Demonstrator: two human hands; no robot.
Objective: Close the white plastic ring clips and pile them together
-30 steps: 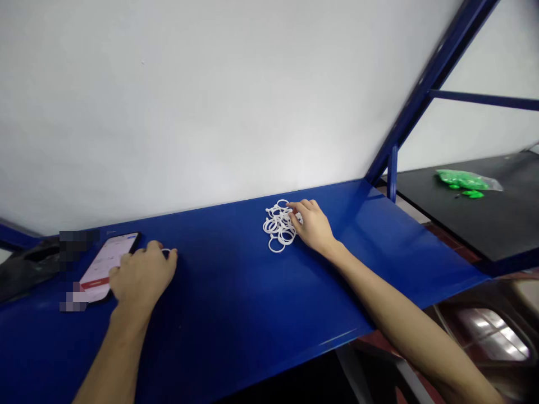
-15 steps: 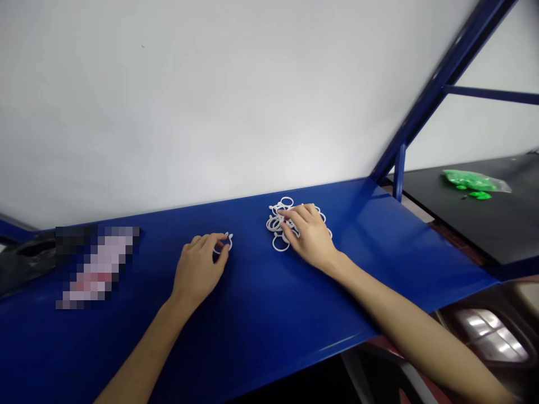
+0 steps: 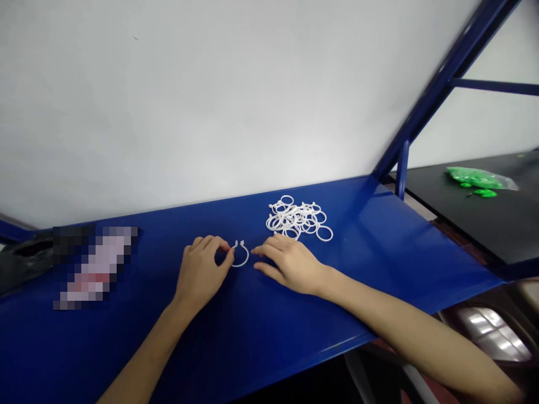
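Observation:
One white plastic ring (image 3: 241, 256) lies on the blue shelf (image 3: 252, 325) between my two hands. My left hand (image 3: 202, 273) pinches its left side with curled fingers. My right hand (image 3: 288, 264) lies palm down just right of the ring, fingers stretched toward it, holding nothing. A pile of several white rings (image 3: 298, 219) sits behind my right hand, near the wall.
A blurred flat object (image 3: 96, 266) lies at the left of the shelf, with something dark (image 3: 21, 264) beyond it. A blue upright post (image 3: 442, 84) rises at the right. On the black surface (image 3: 471, 219) to the right lies a bag of green parts (image 3: 478, 179).
My left hand came from the left end of the shelf to the middle, bringing one ring. My right hand left the ring pile and moved left and nearer, beside that ring.

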